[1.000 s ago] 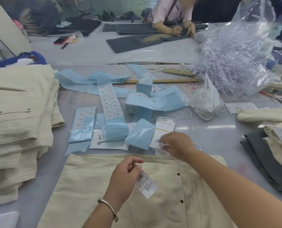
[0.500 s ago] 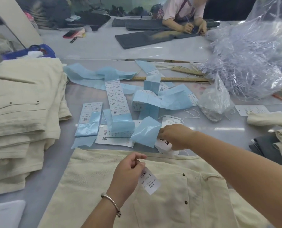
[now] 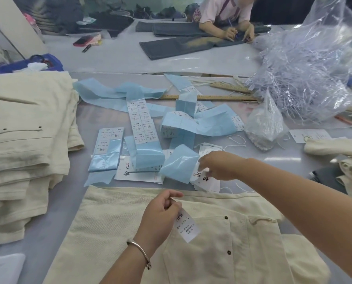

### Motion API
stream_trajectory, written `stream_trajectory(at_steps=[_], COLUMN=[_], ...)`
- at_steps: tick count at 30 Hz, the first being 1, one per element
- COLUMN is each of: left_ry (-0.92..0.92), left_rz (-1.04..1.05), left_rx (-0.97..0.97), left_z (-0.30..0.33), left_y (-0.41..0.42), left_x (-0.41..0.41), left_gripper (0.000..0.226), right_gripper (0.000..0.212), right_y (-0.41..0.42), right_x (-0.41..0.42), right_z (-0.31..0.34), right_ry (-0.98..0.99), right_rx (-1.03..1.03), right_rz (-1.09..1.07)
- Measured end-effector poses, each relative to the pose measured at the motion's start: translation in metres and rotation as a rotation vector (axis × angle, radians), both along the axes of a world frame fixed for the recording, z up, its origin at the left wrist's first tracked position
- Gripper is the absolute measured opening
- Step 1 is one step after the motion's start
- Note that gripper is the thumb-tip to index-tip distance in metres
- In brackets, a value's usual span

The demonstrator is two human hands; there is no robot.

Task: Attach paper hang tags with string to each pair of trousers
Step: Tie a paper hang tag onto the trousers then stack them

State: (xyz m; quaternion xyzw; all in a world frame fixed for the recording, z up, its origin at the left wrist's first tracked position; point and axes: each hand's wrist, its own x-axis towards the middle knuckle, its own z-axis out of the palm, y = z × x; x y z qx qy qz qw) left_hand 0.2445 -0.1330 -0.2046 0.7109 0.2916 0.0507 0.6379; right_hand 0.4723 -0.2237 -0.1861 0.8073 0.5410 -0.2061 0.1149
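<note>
Trousers wait while a hang tag is picked

Trousers (image 3: 130,232) lie flat on the tabletop (image 3: 294,162), long axis toward the person, waistband at the far end. Left hand (image 3: 160,214) pinches a size sticker (image 3: 188,226). Right hand (image 3: 218,166) pinches a tag from the pile of hang tags (image 3: 206,181). Next, I think, the sticker goes on that tag.

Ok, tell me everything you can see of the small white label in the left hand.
The small white label is a rectangular slip, paper or sticker by its look, printed in black with "1103#" and "S" above smaller lines too fine to read. It hangs tilted, top edge pinched between thumb and fingers of the left hand, its lower end free. It sits above the cream trousers spread on the table; whether it touches them cannot be told. Nothing else touches it.
</note>
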Motion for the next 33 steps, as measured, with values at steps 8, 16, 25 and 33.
stream_trajectory(at_steps=[8, 16, 25, 33], left_ry=[0.066, 0.370, -0.026, 0.179], left_rz=[-0.274, -0.484, -0.315, -0.492], left_rx=[0.106, 0.230, 0.384, 1.054], left_z=[0.002, -0.013, 0.034, 0.096], left_y=[-0.006, -0.002, -0.010, -0.035], left_x=[0.033, 0.101, 0.051, 0.011], left_gripper=[0.024, 0.049, 0.026, 0.055], right_gripper=[0.011, 0.007, 0.025, 0.025], right_y=[-0.024, -0.034, -0.082, -0.083], right_x=[-0.016, -0.016, -0.074, -0.131], right_z=[-0.020, -0.004, 0.017, 0.049], right_ry=[-0.058, 1.060, -0.140, -0.527], right_rx=[0.576, 1.360, 1.311, 1.290], right_rz=[-0.453, -1.360, -1.078, -0.948])
